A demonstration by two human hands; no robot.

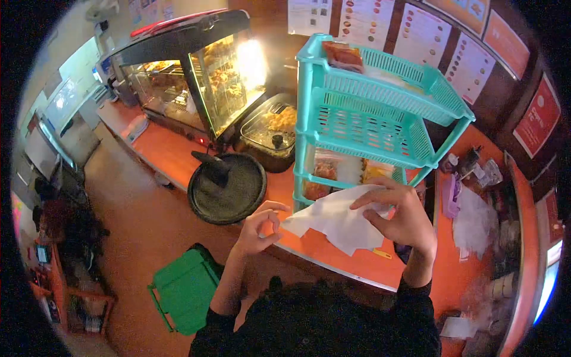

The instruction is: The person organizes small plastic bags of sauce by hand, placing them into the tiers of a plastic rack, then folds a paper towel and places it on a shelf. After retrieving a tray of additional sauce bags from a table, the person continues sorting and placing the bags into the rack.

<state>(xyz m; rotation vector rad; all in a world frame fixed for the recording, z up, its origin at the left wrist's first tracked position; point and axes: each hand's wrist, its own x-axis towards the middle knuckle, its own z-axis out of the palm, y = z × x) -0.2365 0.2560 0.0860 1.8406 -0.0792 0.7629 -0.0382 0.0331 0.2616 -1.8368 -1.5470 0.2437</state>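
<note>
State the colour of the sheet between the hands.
The sheet is white, seen best in the head view.

Wht sheet (pixel 339 217), prob. paper, hangs creased abv orange cntr (pixel 351 265).

Fisheye view ringed by a black vignette, straight lines bowing toward the rim. Glare from the lit display cabinet (pixel 196 89), near 11 o'clock, bleaches to white amid a dim room, and a bluish-white panel (pixel 548 285) glows at the 4 o'clock rim. Grain obscures the shadowed 9 o'clock margin; the central white sheet (pixel 339 215) is clearer.
</note>
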